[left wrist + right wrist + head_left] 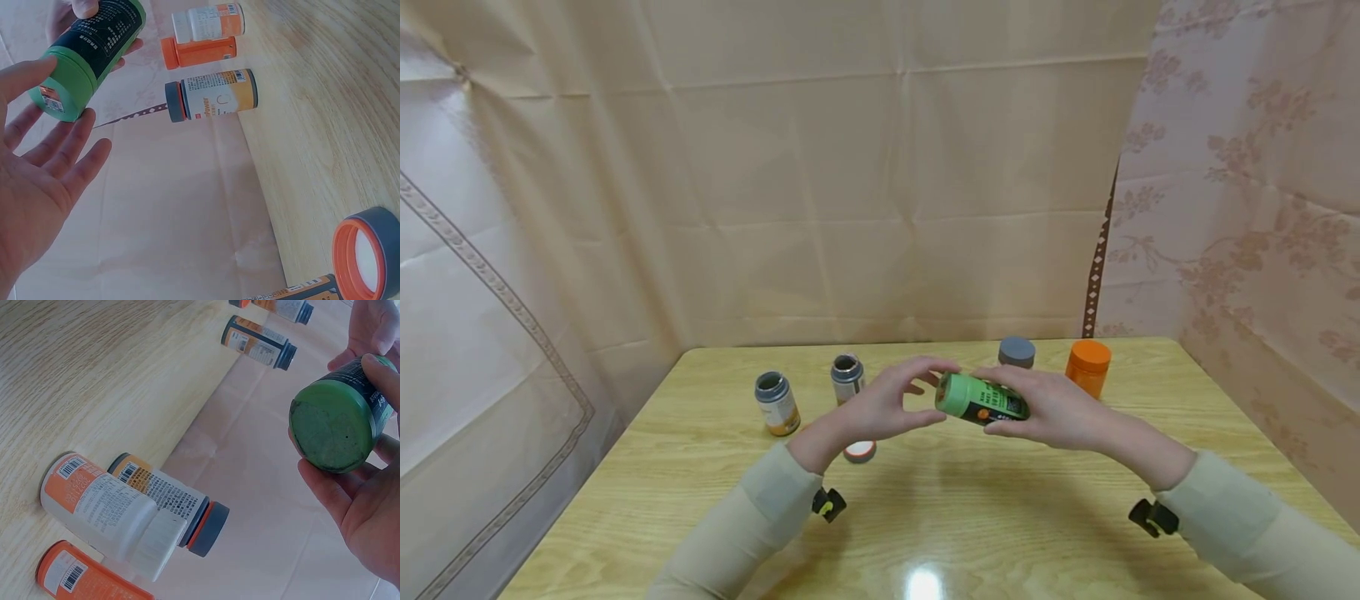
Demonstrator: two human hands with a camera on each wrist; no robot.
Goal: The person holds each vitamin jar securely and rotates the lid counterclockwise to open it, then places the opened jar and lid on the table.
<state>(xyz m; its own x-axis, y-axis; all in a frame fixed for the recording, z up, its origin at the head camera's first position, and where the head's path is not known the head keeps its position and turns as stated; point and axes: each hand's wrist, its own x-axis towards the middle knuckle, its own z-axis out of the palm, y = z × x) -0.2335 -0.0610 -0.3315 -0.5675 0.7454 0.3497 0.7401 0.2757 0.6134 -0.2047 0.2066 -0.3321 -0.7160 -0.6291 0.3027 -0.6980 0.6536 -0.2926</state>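
Your right hand (1063,408) grips the green bottle (992,403), tilted above the table (1000,517), its green lid (952,393) towards your left. Your left hand (887,406) cups wide around that lid; whether its fingertips touch, I cannot tell. 2 uncapped bottles (778,406) and an upturned loose lid (860,452) sit leftward; an orange bottle (1087,368), white bottle (106,503) and grey-lidded bottle (1017,352) stand rightward.

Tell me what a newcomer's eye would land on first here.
Likely first, the bright green cylindrical plastic bottle, tilted in the right grip above the pale wooden table. Next, the orange cylindrical plastic bottle standing at the table's back right, then the uncapped, dark-necked bottle standing farthest left.
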